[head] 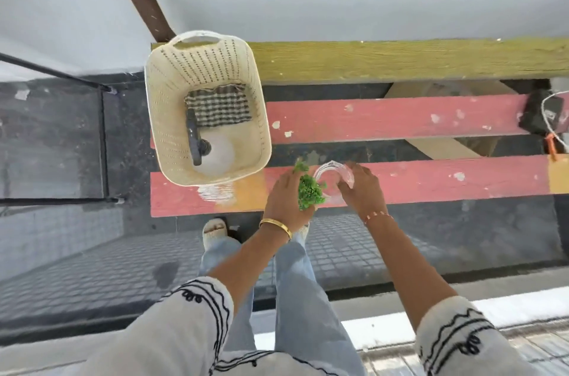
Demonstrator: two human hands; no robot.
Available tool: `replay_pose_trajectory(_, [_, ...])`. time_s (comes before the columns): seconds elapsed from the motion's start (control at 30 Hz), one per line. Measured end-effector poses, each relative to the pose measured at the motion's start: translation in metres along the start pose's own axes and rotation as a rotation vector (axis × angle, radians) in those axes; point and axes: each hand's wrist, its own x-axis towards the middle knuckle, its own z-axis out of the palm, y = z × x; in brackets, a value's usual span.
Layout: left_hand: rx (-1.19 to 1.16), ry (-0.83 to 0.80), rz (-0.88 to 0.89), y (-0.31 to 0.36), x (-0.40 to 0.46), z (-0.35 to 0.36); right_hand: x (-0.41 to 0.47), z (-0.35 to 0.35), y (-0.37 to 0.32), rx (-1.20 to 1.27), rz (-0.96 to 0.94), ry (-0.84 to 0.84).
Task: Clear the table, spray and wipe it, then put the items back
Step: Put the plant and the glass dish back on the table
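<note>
Now both hands meet over the nearest pink slat (431, 188), at a clear glass vase (334, 174).

Left hand (284, 197) closes round a green plant sprig (309, 192) just left of the vase; right hand (363, 188) grips its right side. Left of them, the cream basket (160, 117) holds a spray bottle (212, 151) and checked cloth (218, 106).

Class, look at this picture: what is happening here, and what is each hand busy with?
A person stands at a table of pink and yellow painted planks. The left hand holds a small bunch of green plant sprigs, while the right hand grips a clear glass vase beside it. A cream plastic basket on the table's left end holds a white spray bottle and a checked cloth.
</note>
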Motion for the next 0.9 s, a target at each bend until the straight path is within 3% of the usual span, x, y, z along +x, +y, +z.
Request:
replay_pose_trajectory(0.23, [0.122,-0.048,-0.057,-0.018,0.02,0.022,0.03,0.023,0.023,0.059,0.135,-0.114])
replay_pose_trajectory(0.5, [-0.048,-0.003,-0.035,-0.022,0.032,0.029,0.047,0.043,0.037,0.061,0.19,0.025])
replay_pose_trajectory(0.9, [0.005,0.034,-0.081,-0.023,0.019,0.023,0.042,0.036,0.035,0.102,0.114,0.098])
